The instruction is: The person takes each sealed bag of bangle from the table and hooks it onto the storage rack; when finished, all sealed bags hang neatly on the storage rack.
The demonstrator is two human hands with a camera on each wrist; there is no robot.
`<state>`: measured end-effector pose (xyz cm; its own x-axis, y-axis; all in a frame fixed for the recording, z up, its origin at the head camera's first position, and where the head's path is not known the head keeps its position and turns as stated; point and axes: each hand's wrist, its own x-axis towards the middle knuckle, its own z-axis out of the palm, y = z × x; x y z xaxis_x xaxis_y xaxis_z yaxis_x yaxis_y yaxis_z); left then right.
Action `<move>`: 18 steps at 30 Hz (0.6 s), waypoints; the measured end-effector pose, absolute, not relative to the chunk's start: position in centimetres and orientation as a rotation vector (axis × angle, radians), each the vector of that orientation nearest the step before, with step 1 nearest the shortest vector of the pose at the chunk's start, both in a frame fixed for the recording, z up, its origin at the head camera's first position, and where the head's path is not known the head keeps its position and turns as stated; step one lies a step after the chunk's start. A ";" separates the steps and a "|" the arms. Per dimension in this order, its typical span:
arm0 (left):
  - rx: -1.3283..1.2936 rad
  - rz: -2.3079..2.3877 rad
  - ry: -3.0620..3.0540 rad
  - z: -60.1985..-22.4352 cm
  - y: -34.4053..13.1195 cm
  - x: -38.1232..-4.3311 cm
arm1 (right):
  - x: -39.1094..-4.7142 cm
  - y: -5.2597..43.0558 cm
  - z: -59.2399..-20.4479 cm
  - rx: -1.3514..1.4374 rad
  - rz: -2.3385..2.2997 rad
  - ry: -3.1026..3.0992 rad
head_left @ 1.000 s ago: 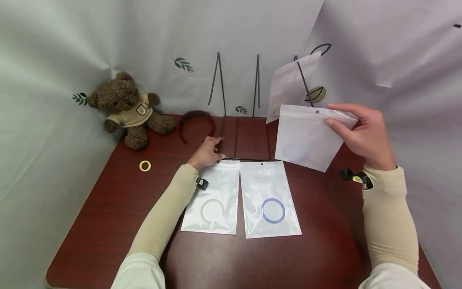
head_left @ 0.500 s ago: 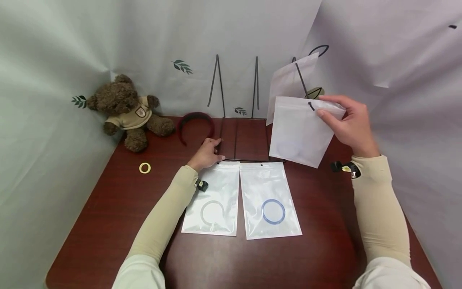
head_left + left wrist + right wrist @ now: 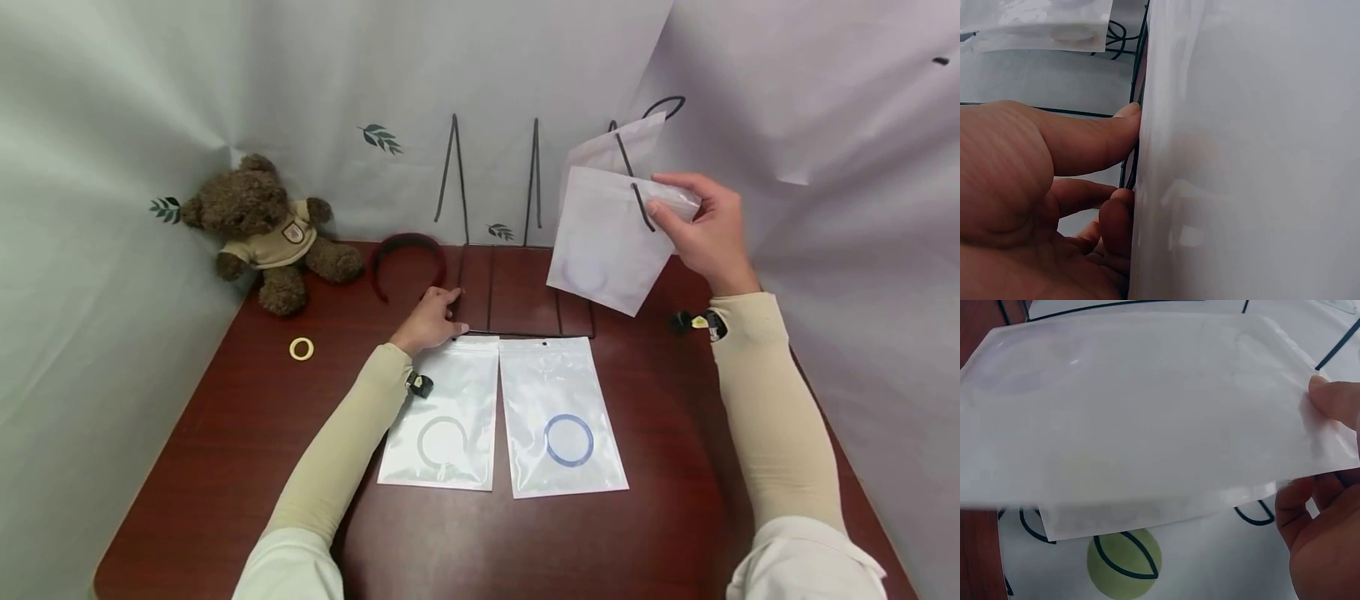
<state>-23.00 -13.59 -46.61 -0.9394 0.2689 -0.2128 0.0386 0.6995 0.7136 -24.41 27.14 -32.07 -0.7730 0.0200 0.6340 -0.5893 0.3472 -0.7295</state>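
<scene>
My right hand (image 3: 708, 229) pinches the top edge of a white zip-lock bag (image 3: 600, 233), near its hanging hole. The end of a rack hook (image 3: 642, 208) pokes out through that hole. A faint bluish ring shows through the bag's lower part. Behind it, another white bag (image 3: 626, 148) hangs on the same hook. With thumb and curled fingers my left hand (image 3: 427, 321) holds the near left corner of the black wire rack (image 3: 491, 287); in the left wrist view, the thumb (image 3: 1097, 140) and fingertips touch its wire.
Two zip-lock bags lie in front of the rack, one with a pale ring (image 3: 442, 392), one with a blue ring (image 3: 558, 375). A teddy bear (image 3: 262, 221), a dark red headband (image 3: 405, 242) and a yellow ring (image 3: 302, 348) are on the left. Two bare hooks stand upright.
My right hand has moved up, left and away from me with the bag, and the hook now passes further through the bag's hole. The left hand has stayed on the rack.
</scene>
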 end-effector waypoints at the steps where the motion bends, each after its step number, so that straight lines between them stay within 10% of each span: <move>1: 0.242 1.086 2.606 -46.6 -13.6 -23.0 | -24.7 27.1 -32.1 0.496 1.451 -2.064; 18: 0.230 1.070 2.607 -46.7 -13.6 -22.9 | -27.0 25.8 -30.2 0.376 1.472 -2.129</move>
